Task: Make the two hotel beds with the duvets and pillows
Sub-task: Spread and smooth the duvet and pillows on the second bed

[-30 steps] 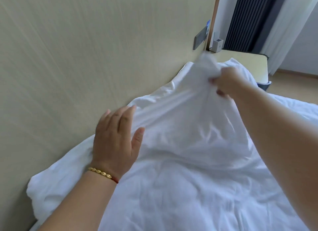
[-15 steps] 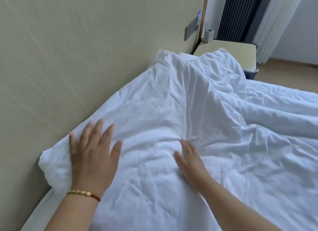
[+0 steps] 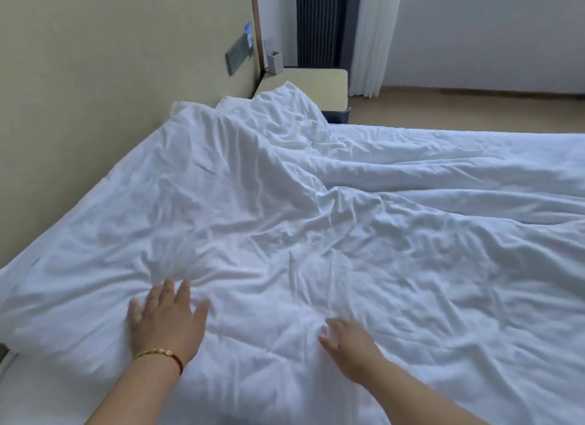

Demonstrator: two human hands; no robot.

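A white, creased duvet (image 3: 316, 209) lies spread over the bed, its top edge along the beige headboard wall on the left. My left hand (image 3: 164, 323), with a gold bracelet at the wrist, presses flat on the duvet near its near-left corner, fingers spread. My right hand (image 3: 345, 342) rests flat on the duvet a little to the right, fingers straight. Both are motion-blurred. A bunched ridge of duvet rises at the far end by the wall. No pillow shows as a separate thing.
The beige headboard wall (image 3: 95, 92) runs along the left with a grey switch panel (image 3: 239, 55). A beige bedside table (image 3: 313, 82) stands beyond the bed, with a small grey holder (image 3: 273, 62). Behind are a dark radiator, a white curtain and wooden floor on the right.
My right hand has let go of the lifted duvet corner and come down flat. Both hands have slid back across the duvet toward me, and the view has pulled back.
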